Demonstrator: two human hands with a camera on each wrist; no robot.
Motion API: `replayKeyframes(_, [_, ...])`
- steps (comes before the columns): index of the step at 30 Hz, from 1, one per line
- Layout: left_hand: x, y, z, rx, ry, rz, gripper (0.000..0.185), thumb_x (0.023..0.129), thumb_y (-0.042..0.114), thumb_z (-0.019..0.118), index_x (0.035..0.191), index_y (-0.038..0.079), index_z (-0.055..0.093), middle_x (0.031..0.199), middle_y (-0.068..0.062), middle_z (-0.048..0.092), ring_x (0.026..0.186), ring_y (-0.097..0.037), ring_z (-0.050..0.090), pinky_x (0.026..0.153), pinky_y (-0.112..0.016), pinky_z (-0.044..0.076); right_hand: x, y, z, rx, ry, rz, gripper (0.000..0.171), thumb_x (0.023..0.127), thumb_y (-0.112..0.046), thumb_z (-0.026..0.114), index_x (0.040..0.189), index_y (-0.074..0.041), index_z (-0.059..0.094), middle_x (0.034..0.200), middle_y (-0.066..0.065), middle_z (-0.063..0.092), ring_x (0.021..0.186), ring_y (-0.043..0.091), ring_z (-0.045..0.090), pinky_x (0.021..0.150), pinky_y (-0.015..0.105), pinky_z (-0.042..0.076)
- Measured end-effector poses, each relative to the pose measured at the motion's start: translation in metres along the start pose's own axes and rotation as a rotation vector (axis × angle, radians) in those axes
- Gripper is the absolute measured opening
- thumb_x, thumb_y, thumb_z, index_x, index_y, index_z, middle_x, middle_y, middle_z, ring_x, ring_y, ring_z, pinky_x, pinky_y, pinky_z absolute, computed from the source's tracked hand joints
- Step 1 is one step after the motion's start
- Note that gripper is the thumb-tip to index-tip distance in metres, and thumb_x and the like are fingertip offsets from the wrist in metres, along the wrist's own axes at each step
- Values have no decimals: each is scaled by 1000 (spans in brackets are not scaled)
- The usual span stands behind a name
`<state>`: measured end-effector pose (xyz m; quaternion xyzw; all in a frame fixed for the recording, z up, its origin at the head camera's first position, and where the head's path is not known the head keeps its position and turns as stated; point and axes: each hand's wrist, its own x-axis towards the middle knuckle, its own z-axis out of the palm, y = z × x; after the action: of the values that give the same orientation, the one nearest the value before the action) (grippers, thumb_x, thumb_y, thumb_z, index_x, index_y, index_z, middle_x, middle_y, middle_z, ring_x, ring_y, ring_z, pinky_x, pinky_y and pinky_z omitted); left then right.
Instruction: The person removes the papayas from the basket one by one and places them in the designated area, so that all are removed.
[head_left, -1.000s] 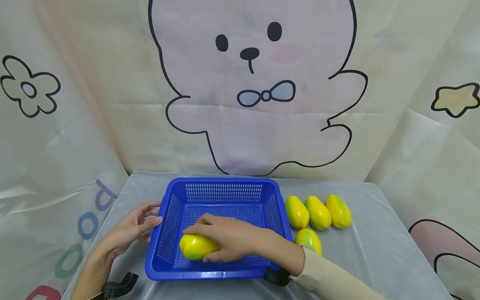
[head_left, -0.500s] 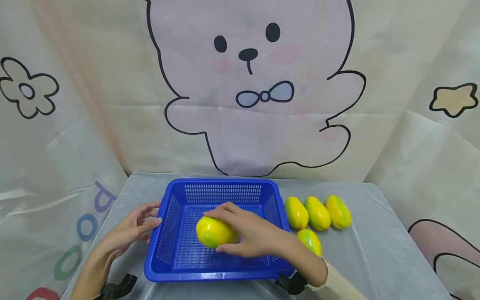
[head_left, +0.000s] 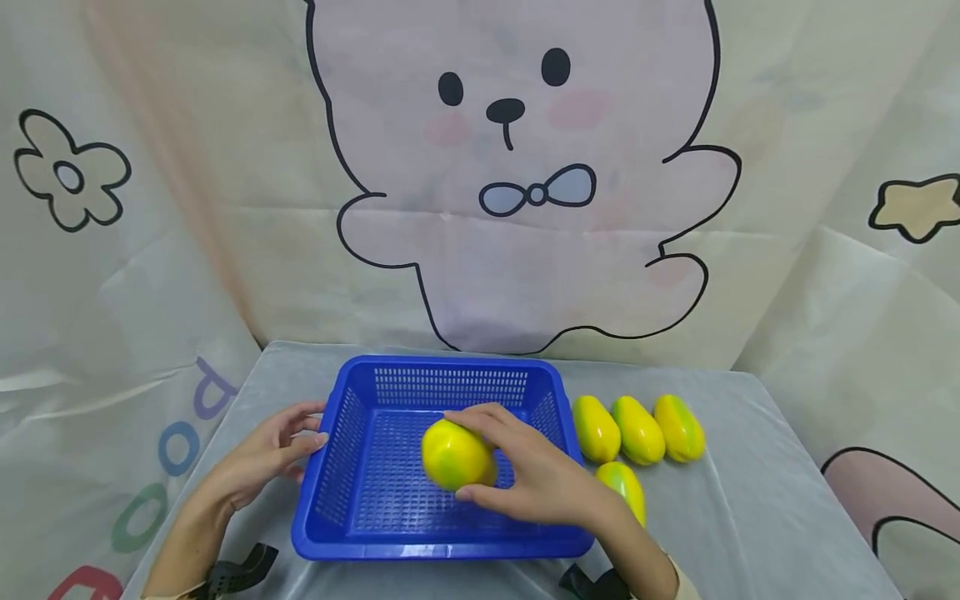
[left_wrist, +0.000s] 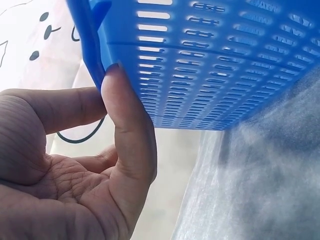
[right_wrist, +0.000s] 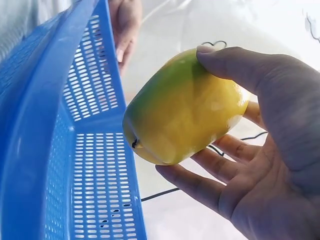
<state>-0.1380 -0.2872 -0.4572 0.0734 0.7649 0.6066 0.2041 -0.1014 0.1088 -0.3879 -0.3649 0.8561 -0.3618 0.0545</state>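
My right hand [head_left: 536,479] holds a smooth yellow-green papaya [head_left: 453,457] over the inside of the blue plastic basket [head_left: 420,552]. In the right wrist view the thumb lies on the green upper side of the papaya [right_wrist: 182,112], while the fingers [right_wrist: 197,185] support it from below. A small dark stem mark shows at its near end. My left hand [head_left: 262,454] is at the basket's left side. In the left wrist view, thumb and finger [left_wrist: 132,120] pinch the edge of the basket rim [left_wrist: 85,45].
Three more papayas stand in a row right of the basket: a left one [head_left: 596,429], a middle one [head_left: 637,429] and a right one [head_left: 678,427]. Another papaya [head_left: 624,490] lies nearer, partly behind the right forearm. Grey cloth [head_left: 750,500] covers the table. A printed curtain [head_left: 525,275] hangs behind.
My right hand has lifted the papaya from low at the basket's left and carried it rightward and up. The left hand has stayed at the rim.
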Motion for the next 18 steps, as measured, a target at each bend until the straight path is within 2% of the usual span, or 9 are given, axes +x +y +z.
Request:
replayKeyframes(9, [3,-4,3,-6,5,-16,72,106,21,63,160,-6,25,143,-35,52,95,-20,71,68,-38,63,-11,6,2,37,92,12,76,95,-43,79,160,-39,39,153,-12,53,125,9,60,99,30,59])
replayKeyframes(18, [0,-2,0,1,17,-24,73,106,22,63,161,-6,24,143,-35,53,95,-20,71,68,-38,63,-25,12,2,71,204,42,76,93,-37,83,158,-37,43,149,-9,57,126,11,62,98,32,61])
